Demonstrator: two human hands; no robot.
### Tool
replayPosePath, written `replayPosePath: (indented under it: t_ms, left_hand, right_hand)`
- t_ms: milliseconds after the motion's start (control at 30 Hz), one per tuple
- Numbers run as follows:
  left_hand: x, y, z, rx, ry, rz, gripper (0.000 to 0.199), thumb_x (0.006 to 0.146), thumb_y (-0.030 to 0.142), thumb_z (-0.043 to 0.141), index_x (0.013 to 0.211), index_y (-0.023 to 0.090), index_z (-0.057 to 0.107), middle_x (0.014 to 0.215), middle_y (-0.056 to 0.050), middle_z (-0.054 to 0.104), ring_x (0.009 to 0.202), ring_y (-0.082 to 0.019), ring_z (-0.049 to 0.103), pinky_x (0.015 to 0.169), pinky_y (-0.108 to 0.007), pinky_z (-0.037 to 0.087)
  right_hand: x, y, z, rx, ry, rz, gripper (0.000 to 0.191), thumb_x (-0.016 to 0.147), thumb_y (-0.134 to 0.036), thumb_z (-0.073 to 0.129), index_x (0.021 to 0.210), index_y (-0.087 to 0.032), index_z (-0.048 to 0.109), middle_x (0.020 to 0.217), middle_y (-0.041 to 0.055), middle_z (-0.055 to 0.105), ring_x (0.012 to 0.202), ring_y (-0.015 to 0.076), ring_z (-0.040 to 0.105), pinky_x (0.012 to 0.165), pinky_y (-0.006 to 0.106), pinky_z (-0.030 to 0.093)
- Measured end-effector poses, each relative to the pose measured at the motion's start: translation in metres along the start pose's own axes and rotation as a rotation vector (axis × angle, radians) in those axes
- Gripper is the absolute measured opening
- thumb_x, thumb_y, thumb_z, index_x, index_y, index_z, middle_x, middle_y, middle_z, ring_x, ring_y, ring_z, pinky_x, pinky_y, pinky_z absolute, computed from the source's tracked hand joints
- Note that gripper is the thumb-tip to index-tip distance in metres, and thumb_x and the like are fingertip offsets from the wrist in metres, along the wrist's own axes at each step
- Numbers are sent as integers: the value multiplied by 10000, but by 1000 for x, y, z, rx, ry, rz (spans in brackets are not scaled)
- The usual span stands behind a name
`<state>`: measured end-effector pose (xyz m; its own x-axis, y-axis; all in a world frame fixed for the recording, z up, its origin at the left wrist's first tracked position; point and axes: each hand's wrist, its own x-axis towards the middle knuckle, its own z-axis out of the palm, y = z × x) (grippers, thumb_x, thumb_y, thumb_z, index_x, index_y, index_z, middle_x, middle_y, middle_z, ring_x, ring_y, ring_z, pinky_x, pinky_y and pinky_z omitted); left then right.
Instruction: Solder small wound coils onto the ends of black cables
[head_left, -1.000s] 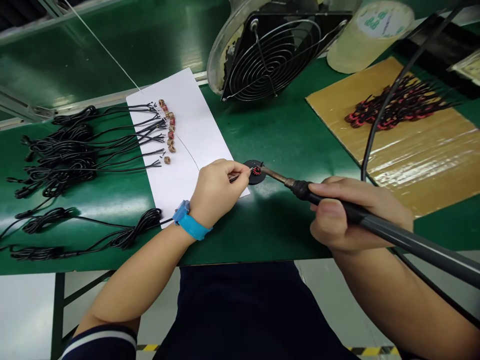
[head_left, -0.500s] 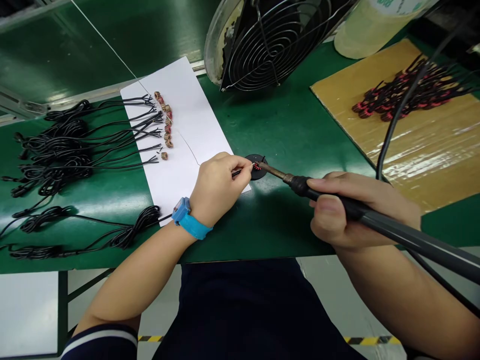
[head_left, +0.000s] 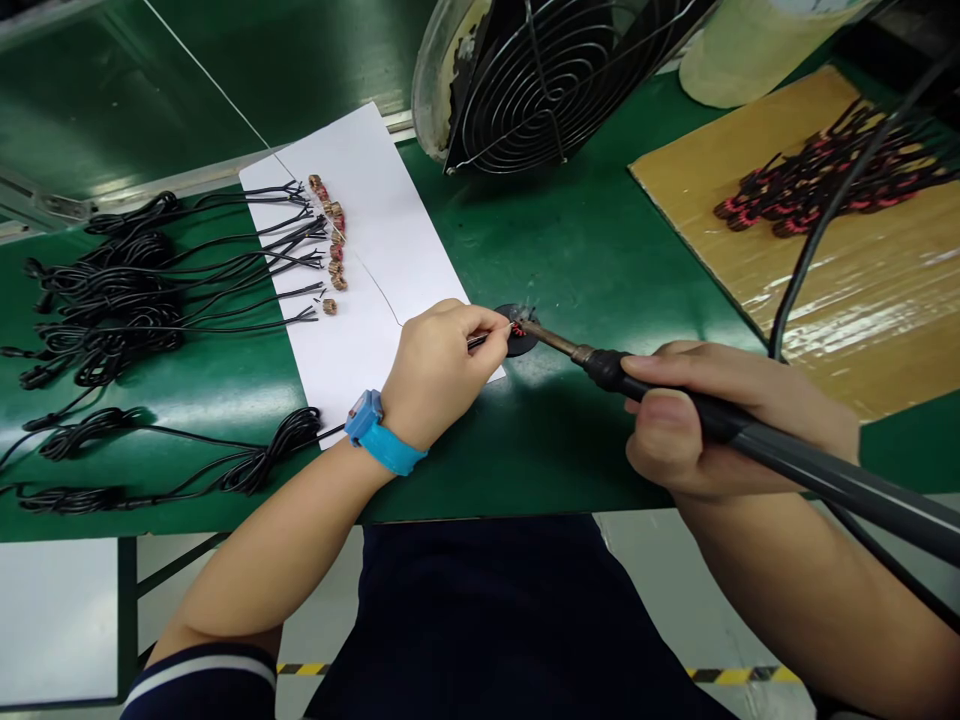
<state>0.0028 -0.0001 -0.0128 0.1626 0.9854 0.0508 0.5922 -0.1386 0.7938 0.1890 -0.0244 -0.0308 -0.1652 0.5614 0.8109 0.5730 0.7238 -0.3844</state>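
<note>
My right hand (head_left: pixel 739 415) is wrapped round the dark handle of a soldering iron (head_left: pixel 817 465). The iron's tip touches a small red-and-black part on a round black disc (head_left: pixel 523 342). Pinched between thumb and fingertips, a black cable end is in my left hand (head_left: pixel 446 370), close to the tip and the disc's left edge. A little pale smoke shows above the tip. Thin solder wire (head_left: pixel 375 284) runs across the white paper (head_left: pixel 390 220) towards my left hand. Small copper-coloured coils (head_left: pixel 330 307) lie in a row on that paper beside bare cable ends.
Bundled black cables (head_left: pixel 135 290) lie at the left. A fan with a wire grille (head_left: pixel 544 95) stands at the back, near a bottle (head_left: pixel 739 60). On the brown board (head_left: pixel 840 330) at the right is a pile of red-and-black parts (head_left: pixel 825 185). The iron's cord crosses this board.
The camera view has shifted slightly. Faint smoke now shows above the iron's tip. Both hands keep nearly the same pose and hold the same things.
</note>
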Motion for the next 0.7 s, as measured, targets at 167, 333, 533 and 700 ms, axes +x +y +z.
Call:
replayPosePath:
  t_ms: [167,333,533,700]
  left_hand:
    - [0,0,0,12,6,15,155,800,138,559,754,164,704,737,-28,672,710,-141,596,669,-250,461]
    - [0,0,1,36,18,37,157,799,126,558,741,167,698,718,-18,670,703,-133,597,654,-241,461]
    - [0,-1,1,43,18,39,143,796,128,571,745,161,700,723,-22,668,702,-132,599,650,-242,455]
    - [0,-1,1,46,21,37,139,795,127,574,757,153,706,729,-28,671,701,-134,602,651,-244,454]
  right_hand:
    - [-1,0,1,-16,-3,-6,142,766,-160,570,890,-184,634,630,-23,607,555,96,589,507,205,496]
    - [-3,3,4,-72,88,-1,103,801,-221,534,828,-201,631,580,-42,591,515,86,577,474,199,482]
    - [-7,10,2,-42,140,-16,136,781,-239,546,834,-189,662,553,-22,592,492,103,568,448,207,462]
    - [-4,11,5,-24,113,-62,209,790,-215,547,952,-190,677,568,-17,590,480,97,547,476,218,486]
